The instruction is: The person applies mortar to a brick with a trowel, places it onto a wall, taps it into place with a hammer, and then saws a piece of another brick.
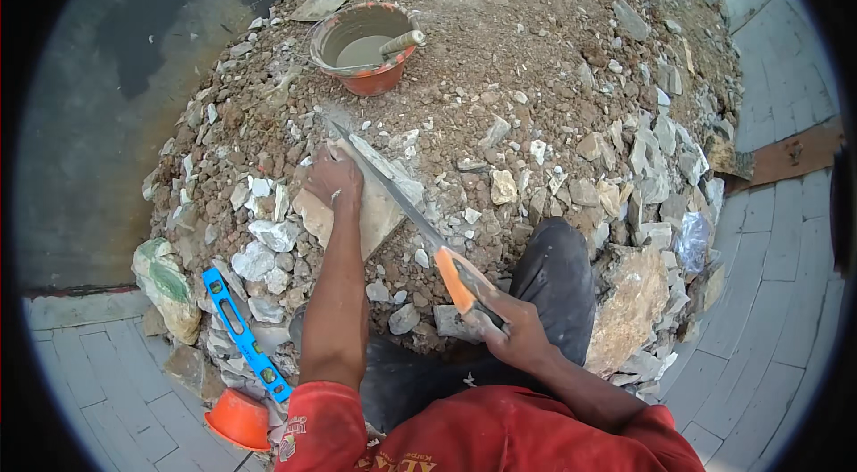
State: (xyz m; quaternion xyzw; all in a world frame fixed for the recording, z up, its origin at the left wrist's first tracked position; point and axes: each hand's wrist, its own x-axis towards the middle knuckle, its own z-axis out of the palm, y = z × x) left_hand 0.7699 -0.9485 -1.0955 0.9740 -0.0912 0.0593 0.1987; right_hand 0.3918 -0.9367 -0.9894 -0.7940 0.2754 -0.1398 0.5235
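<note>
My right hand [513,329] is wrapped round the orange and dark handle of a handsaw [415,215]. The saw's long grey blade slants away to the upper left, and its tip end lies by a pale flat block [366,218]. My left hand [332,176] grips the far left part of that block, close beside the blade, with its fingertips partly hidden. The block rests on the rubble in front of my knees. A white strip of the same kind of material [388,164] shows on the far side of the blade.
Beyond the block, an orange bucket [375,81] holds grey wet mix and a tool with a pale handle [402,42]. At left lie a blue spirit level [245,334] and an orange tub [238,419]. Broken stones [504,186] cover the heap; grey planks [759,249] edge it.
</note>
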